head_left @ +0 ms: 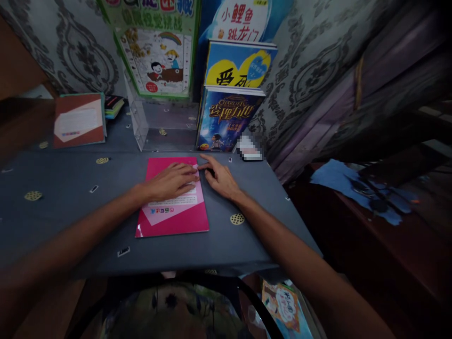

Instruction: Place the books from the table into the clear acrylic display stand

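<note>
A closed pink book [173, 223] lies flat on the grey-blue tablecloth, its printed text upside down to me. My left hand [173, 181] rests flat across its upper half, fingers stretched toward the right edge, and covers part of the pale text panel. Just beyond that edge, my right hand [219, 178] has its fingers apart, with the index finger pointing to the upper left. One of its fingertips comes close to the book's upper right side; whether it touches cannot be made out. Neither hand grips anything.
A clear acrylic stand [165, 139] stands behind, with a green-bordered book [158, 61] upright there. Right of it, a blue book [226, 117] leads several upright ones. A brown-red book [79, 120] lies left. Another book [282, 306] sits below the table [70, 202].
</note>
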